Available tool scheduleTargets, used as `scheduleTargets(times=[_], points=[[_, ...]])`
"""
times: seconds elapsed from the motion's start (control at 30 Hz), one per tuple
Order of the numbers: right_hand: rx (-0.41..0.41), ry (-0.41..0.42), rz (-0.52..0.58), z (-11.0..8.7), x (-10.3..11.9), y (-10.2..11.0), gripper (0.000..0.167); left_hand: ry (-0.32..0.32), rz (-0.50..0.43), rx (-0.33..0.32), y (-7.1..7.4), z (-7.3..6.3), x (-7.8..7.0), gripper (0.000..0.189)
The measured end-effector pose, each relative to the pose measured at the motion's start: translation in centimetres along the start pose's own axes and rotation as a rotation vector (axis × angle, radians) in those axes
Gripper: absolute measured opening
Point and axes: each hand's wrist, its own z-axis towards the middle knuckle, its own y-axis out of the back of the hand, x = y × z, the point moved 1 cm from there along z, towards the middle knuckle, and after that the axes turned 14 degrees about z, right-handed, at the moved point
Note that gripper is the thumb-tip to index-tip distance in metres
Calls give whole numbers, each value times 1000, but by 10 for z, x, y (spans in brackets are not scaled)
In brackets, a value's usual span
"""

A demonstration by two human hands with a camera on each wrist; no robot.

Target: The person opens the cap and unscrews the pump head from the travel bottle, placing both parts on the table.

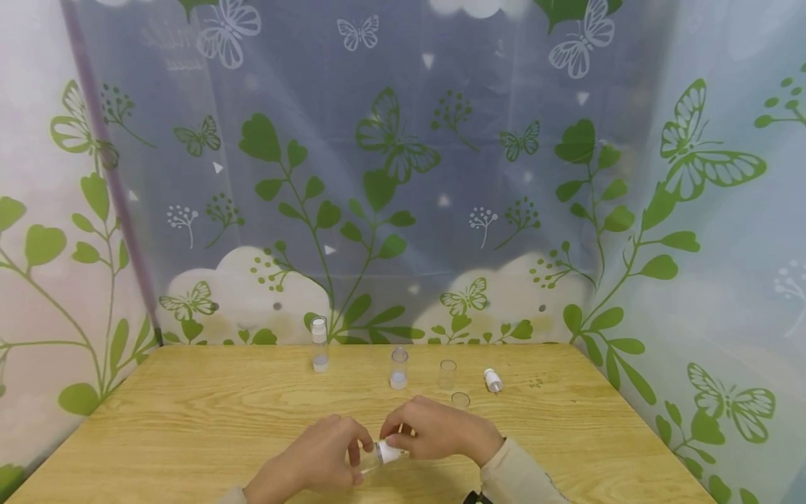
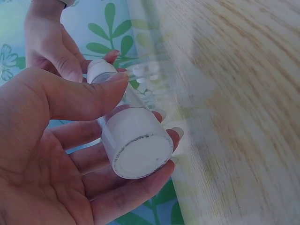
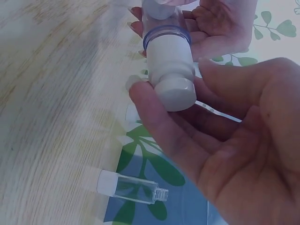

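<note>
Near the table's front, my left hand (image 1: 327, 451) holds a small clear pump bottle by its body. The bottle (image 2: 140, 150) has a white base, which faces the left wrist camera, with my thumb across its side and my fingers beneath. My right hand (image 1: 434, 427) pinches the white pump head (image 3: 171, 56) at the bottle's other end, thumb on one side and forefinger on the other. The pump head sits on the bottle's neck, and a dark rim rings the joint. Whether it is screwed tight cannot be told.
Farther back on the wooden table (image 1: 220, 406) stand a bottle with a white pump top (image 1: 320, 346) and a bottle without a pump (image 1: 399, 369). To their right are a clear cap (image 1: 448, 376), a clear round rim (image 1: 460, 400) and a loose white pump head (image 1: 492, 380). A patterned curtain encloses the table.
</note>
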Motion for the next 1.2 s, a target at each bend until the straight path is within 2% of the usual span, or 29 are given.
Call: scheduleTargets(times=[0.27, 0.7, 1.2], points=[[1, -23, 40, 0, 1, 0, 18, 2, 1, 12, 0, 1, -1, 32], [-11, 2, 18, 0, 2, 0, 15, -5, 14, -3, 0, 0, 0, 32], [-23, -7, 4, 1, 4, 1, 16, -22, 27, -23, -1, 0, 1, 33]])
